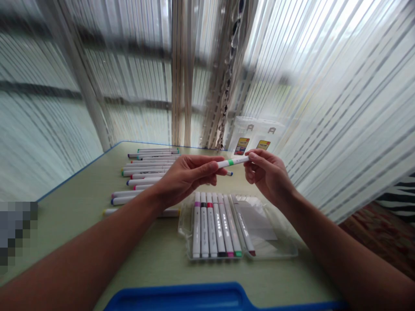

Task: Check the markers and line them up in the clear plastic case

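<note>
A white marker pen with a green band (231, 162) is held level above the table, gripped at both ends. My left hand (191, 172) pinches its left end between thumb and fingers. The right end sits between the thumb and fingers of my right hand (267, 172). Beneath them lies an open clear plastic case (288, 249). Its left half holds a row of several white markers (212, 224) with purple, black, red, pink and green colour marks. One brown-tipped marker (245, 231) lies in the right half, beside a grey sheet (259, 220).
Several loose white markers (145, 170) lie in rows on the left of the pale green table (81, 190), partly behind my left arm. Two clear cases with yellow labels (256, 134) stand at the back against the striped curtain (308, 86). A blue moulded tray edge (181, 298) borders the front.
</note>
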A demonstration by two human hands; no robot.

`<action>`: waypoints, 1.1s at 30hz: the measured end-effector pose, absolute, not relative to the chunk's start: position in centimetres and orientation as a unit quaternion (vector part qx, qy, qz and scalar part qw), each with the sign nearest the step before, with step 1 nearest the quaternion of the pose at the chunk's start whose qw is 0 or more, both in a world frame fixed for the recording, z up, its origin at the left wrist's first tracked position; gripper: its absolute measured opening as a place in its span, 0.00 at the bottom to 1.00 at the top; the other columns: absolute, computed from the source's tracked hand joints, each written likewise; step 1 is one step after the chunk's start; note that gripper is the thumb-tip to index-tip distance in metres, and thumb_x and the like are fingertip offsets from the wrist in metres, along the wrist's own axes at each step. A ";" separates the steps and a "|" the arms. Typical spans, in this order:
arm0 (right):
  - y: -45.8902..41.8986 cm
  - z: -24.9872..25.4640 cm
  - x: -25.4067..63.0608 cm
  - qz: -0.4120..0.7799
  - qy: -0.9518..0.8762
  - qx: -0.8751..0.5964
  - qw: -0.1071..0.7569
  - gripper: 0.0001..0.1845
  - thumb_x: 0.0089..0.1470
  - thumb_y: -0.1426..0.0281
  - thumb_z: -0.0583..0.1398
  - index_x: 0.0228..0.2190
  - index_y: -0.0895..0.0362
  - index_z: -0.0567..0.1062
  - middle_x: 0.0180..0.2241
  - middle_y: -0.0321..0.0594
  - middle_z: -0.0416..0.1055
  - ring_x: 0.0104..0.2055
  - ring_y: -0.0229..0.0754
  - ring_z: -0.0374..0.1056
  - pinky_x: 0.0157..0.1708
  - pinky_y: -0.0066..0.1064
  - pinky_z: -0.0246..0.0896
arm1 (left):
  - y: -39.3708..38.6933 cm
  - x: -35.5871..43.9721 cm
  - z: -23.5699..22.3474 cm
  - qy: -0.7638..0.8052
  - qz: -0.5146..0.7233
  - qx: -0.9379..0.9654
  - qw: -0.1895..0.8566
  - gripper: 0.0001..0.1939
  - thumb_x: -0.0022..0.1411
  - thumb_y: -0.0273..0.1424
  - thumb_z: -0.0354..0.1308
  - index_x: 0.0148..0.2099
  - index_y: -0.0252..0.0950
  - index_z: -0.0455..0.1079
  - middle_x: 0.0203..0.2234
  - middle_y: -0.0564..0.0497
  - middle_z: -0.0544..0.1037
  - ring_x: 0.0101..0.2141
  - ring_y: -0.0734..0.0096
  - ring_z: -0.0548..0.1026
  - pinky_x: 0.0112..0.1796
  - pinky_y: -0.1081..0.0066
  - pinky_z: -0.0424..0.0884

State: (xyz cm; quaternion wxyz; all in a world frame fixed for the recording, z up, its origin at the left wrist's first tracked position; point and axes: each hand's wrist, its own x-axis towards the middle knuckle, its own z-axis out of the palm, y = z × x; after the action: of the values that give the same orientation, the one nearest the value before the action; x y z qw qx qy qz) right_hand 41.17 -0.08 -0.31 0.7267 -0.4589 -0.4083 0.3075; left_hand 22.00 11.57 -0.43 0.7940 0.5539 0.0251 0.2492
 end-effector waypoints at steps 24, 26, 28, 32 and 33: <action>-0.3 -0.3 41.0 0.276 -0.421 -0.462 0.730 0.05 0.51 0.68 0.68 0.30 0.56 0.78 0.22 0.35 0.72 0.18 0.32 0.60 0.14 0.25 0.56 | 11.5 21.9 -0.1 0.055 0.261 0.559 0.785 0.11 0.51 0.29 0.74 0.39 0.33 0.83 0.30 0.44 0.84 0.28 0.75 0.78 0.32 0.74 0.72; -0.3 -0.3 40.9 0.259 -0.425 -0.465 0.732 0.05 0.51 0.68 0.68 0.29 0.56 0.78 0.23 0.36 0.72 0.17 0.31 0.60 0.13 0.25 0.56 | 11.5 22.0 -0.1 0.070 0.271 0.557 0.782 0.12 0.51 0.29 0.74 0.39 0.33 0.83 0.29 0.45 0.84 0.27 0.76 0.77 0.32 0.75 0.72; -0.2 -0.3 40.9 0.243 -0.427 -0.470 0.734 0.06 0.51 0.68 0.68 0.29 0.56 0.77 0.23 0.36 0.72 0.17 0.31 0.60 0.13 0.25 0.56 | 11.6 22.1 -0.2 0.089 0.286 0.558 0.774 0.12 0.51 0.29 0.73 0.39 0.33 0.83 0.29 0.45 0.84 0.25 0.77 0.75 0.31 0.74 0.72; -0.2 -0.3 40.7 0.219 -0.428 -0.479 0.735 0.06 0.51 0.68 0.68 0.29 0.56 0.77 0.23 0.35 0.72 0.16 0.31 0.60 0.12 0.25 0.55 | 11.7 22.4 -0.6 0.130 0.312 0.567 0.751 0.11 0.53 0.31 0.72 0.39 0.32 0.83 0.29 0.45 0.84 0.25 0.77 0.75 0.31 0.73 0.72; -0.2 -0.2 40.7 0.214 -0.429 -0.481 0.734 0.06 0.51 0.68 0.68 0.29 0.57 0.77 0.23 0.35 0.72 0.16 0.31 0.60 0.12 0.25 0.55 | 11.8 22.4 -0.7 0.138 0.318 0.574 0.742 0.11 0.53 0.32 0.72 0.39 0.33 0.83 0.30 0.45 0.84 0.25 0.77 0.75 0.31 0.74 0.71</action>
State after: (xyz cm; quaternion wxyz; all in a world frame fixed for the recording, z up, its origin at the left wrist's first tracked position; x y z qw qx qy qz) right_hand 40.68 -0.16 -0.25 0.7344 -0.4806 -0.4289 0.2138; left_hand 22.40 11.79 -0.67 0.7415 0.5742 0.1378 0.3184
